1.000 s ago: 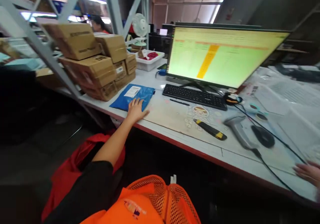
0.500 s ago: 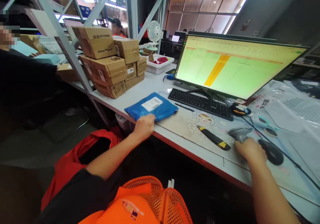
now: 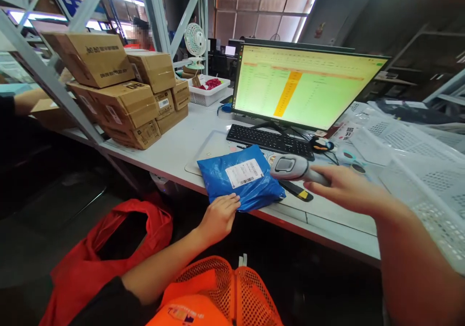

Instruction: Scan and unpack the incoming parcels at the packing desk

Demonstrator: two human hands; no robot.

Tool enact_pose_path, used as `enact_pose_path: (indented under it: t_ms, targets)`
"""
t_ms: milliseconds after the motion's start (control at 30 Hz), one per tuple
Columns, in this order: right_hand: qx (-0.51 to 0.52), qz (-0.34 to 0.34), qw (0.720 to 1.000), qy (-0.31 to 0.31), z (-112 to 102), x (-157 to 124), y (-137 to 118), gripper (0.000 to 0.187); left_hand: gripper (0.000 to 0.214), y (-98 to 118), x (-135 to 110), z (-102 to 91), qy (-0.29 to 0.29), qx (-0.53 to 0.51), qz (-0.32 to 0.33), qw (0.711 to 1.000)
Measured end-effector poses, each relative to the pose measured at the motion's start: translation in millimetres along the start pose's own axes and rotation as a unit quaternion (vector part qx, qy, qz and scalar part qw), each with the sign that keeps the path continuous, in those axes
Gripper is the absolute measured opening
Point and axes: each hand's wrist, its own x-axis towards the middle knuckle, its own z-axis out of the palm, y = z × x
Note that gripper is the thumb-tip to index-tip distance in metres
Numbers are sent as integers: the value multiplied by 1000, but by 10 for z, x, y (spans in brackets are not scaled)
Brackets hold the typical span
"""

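A blue plastic parcel with a white barcode label lies at the near edge of the white table. My left hand grips the parcel's near corner, fingers curled on it. My right hand is closed around the handle of a grey barcode scanner, held in the air just right of the parcel with its head turned toward the label. A black and yellow utility knife lies on the table under the scanner.
Stacked cardboard boxes stand at the table's left. A monitor and black keyboard sit behind the parcel. White perforated baskets are at the right. A red bag lies on the floor. Another person's arm reaches in at far left.
My left hand has dragged the blue parcel rightward to the table's near edge. My right hand has picked the scanner up off the table and brought it over beside the label.
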Motion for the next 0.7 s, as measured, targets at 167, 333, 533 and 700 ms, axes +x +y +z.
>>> enact_pose_path:
  t_ms: [167, 333, 533, 700]
  targets:
    - [-6, -9, 1000, 4, 179, 151, 57, 39, 42, 98, -29, -70, -30, 28, -9, 999]
    - [-67, 135, 981, 119, 454, 465, 796, 42, 64, 58, 83, -556, -111, 7, 8, 994]
    - [-117, 332, 926, 134, 890, 530, 1318, 42, 123, -461, 233, -908, -192, 36, -58, 979]
    - [-135, 361, 909, 162, 933, 517, 1258, 45, 145, -665, 118, -657, -236, 101, -74, 964]
